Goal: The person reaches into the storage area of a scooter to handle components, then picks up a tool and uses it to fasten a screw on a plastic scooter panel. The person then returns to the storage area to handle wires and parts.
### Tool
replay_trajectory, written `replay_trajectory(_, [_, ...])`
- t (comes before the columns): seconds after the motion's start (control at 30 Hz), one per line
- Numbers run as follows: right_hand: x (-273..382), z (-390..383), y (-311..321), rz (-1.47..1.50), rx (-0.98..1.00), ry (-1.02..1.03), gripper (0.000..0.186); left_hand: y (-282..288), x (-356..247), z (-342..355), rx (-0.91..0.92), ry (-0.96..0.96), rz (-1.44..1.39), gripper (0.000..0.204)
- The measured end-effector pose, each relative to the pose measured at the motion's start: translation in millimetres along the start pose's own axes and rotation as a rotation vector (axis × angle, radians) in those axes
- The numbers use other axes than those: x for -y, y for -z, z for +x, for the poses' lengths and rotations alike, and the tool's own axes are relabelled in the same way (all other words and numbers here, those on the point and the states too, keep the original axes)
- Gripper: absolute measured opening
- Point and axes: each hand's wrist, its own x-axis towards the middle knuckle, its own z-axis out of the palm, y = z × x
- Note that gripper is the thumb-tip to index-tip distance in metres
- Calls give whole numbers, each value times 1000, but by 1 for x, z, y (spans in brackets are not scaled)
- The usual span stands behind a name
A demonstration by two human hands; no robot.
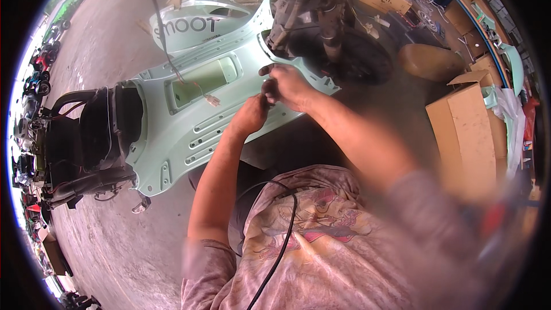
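My left hand [251,114] and my right hand [291,87] meet above the front part of a pale mint-green scooter floorboard panel [232,123]. The fingers of both are curled close together, with dark, dirty-looking fingertips. Whatever is pinched between them, if anything, is too small or hidden to make out. A rectangular opening [201,86] lies in the panel to the left of my hands. Across its edge hangs a thin wire ending in a small pale connector [213,101]. Slotted ribs run along the panel's near side.
Left of the panel is the scooter's black frame [86,129]; a dark front fork [331,31] and wheel stand beyond my right hand. Behind lies another mint-green body panel [192,26]. Cardboard boxes [462,132] and a brown rounded part [431,62] are at the right.
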Motion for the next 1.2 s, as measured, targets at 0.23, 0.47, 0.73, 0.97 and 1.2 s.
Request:
replay_trajectory(0.23, [-51,-10,-15,126,299,234,40,-8,44,-8,-102,-219,118,35])
replay_trajectory(0.47, [-8,5,47,-105,527,12,42,15,-22,-3,54,126,-125,41])
replay_trajectory(0.73, [-21,7,1,-801,181,491,32,-11,36,-10,-69,-230,34,20])
replay_trajectory(0.97, [-3,24,-8,-888,-228,445,34,-6,18,5,87,4,41,16])
replay_trajectory(1.2, [-13,6,12,-431,45,295,24,-2,1,3,97,34,-24,17])
